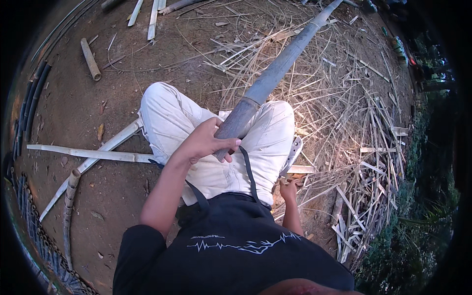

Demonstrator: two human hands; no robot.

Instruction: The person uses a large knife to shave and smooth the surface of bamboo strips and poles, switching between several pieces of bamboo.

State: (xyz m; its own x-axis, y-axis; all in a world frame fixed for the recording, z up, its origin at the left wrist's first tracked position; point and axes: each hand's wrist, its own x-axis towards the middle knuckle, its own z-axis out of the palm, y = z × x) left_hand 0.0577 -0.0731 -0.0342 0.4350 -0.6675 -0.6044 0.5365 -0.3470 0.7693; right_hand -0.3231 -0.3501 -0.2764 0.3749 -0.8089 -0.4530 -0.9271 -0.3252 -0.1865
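Note:
A long grey bamboo pole [279, 73] slants from my lap out toward the far right, with a ring-like node a little way up from its near end. My left hand [206, 141] is closed round that near end, thumb on top, above my light trousers. Low at my right side, beside my hip, is my right hand [288, 189] with its fingers curled in. What those fingers hold, if anything, does not show. Just beyond them a pale bamboo strip [301, 169] lies on the ground near my shoe [294, 153]. Two dark straps hang over my lap.
Thin bamboo shavings [319, 105] cover the ground to the right, with a heap of split pieces [351, 221] farther out. Split bamboo lengths [93, 153] cross at my left knee. Short bamboo tubes [90, 59] lie on the brown soil, and dark poles [37, 96] line the left edge.

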